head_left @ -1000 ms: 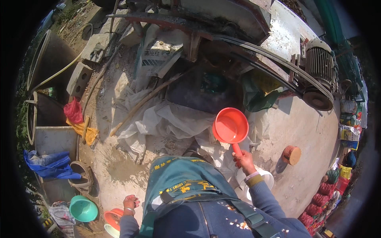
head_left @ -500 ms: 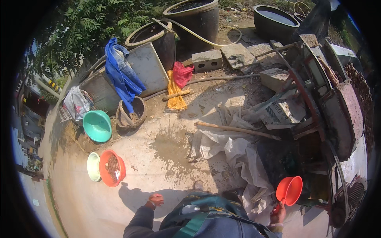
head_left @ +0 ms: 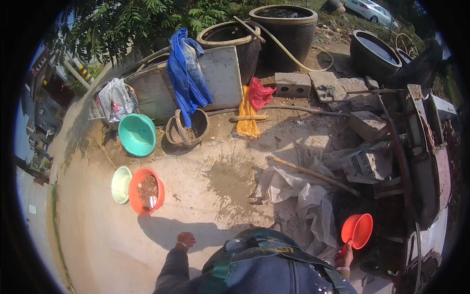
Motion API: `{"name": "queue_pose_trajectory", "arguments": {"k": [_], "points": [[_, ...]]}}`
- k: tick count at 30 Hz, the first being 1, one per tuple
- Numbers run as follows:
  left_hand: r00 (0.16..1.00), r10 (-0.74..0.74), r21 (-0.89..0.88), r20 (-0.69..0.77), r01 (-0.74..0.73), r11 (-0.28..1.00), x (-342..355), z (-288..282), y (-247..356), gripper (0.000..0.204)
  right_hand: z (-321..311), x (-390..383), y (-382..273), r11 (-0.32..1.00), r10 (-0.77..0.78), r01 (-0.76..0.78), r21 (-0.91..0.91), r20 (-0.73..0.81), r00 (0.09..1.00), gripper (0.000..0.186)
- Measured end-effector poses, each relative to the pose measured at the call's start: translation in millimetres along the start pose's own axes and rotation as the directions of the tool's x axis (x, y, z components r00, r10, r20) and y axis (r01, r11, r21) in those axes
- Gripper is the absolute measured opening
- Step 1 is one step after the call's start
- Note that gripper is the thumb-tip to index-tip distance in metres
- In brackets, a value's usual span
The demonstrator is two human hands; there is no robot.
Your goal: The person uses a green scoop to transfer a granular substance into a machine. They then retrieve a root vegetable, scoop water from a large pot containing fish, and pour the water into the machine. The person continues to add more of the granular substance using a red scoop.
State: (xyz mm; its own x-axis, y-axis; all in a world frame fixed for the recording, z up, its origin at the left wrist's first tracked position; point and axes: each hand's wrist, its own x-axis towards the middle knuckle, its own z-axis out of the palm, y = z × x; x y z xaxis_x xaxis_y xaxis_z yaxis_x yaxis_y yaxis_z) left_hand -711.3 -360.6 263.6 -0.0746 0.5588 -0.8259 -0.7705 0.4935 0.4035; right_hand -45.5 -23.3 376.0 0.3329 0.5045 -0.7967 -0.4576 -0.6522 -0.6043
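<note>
My right hand [head_left: 345,255] grips a red plastic basin [head_left: 357,231] by its near edge, at the lower right. The basin is tipped so that its round opening faces right, and its bottom inside is only partly visible. Low in the middle left, my left hand [head_left: 186,239] hangs over the concrete with its fingers curled, and nothing shows in it. Ahead of that hand, an orange-red basin [head_left: 161,192] on the ground holds brown pieces and a small white item. Against its left side stands a pale green basin [head_left: 120,185].
A teal basin [head_left: 137,135] and a wicker basket [head_left: 201,131] stand farther off. White sheeting [head_left: 313,206] and a wooden pole [head_left: 316,175] lie ahead to the right, beside piled boards and frames [head_left: 425,161]. Large dark vats [head_left: 285,41] and concrete blocks [head_left: 292,84] line the back.
The view has shifted, so the far things sit lower and most of them farther right. My right hand still holds the red basin. My left hand is slightly farther left in the picture, its fingers curled.
</note>
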Motion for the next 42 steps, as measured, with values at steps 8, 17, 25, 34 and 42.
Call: {"name": "queue_pose_trajectory", "arguments": {"k": [8, 17, 25, 34, 42], "points": [[0.711, -0.062, 0.191, -0.700, 0.270, 0.944, -89.2, 57.2, -61.5, 0.028, 87.4, 40.5, -18.3, 0.992, -0.006, 0.008, -0.124, 0.020, 1.000, 0.038], [0.701, -0.277, 0.039, -0.657, 0.399, 0.916, -75.1, 32.5, -52.3, 0.027, 265.3, 38.8, -51.1, 0.969, -0.044, 0.099, -0.227, 0.235, 0.971, 0.036], [0.830, -0.046, 0.148, -0.556, 0.153, 0.977, 41.5, -4.7, 163.0, 0.022, 484.6, 17.2, -49.4, 0.989, -0.112, 0.137, -0.049, 0.347, 0.931, 0.033], [0.856, 0.259, 0.213, -0.448, -0.179, 0.961, 196.5, 18.8, 495.0, 0.018, 642.0, -3.2, -48.7, 0.988, 0.051, -0.113, 0.109, 0.460, 0.886, 0.026], [0.788, 0.608, 0.447, -0.097, -0.511, 0.734, 313.6, 256.0, 704.8, 0.020, 752.0, 41.1, -111.6, 0.998, 0.067, -0.048, -0.050, 0.506, 0.860, 0.030]]}}
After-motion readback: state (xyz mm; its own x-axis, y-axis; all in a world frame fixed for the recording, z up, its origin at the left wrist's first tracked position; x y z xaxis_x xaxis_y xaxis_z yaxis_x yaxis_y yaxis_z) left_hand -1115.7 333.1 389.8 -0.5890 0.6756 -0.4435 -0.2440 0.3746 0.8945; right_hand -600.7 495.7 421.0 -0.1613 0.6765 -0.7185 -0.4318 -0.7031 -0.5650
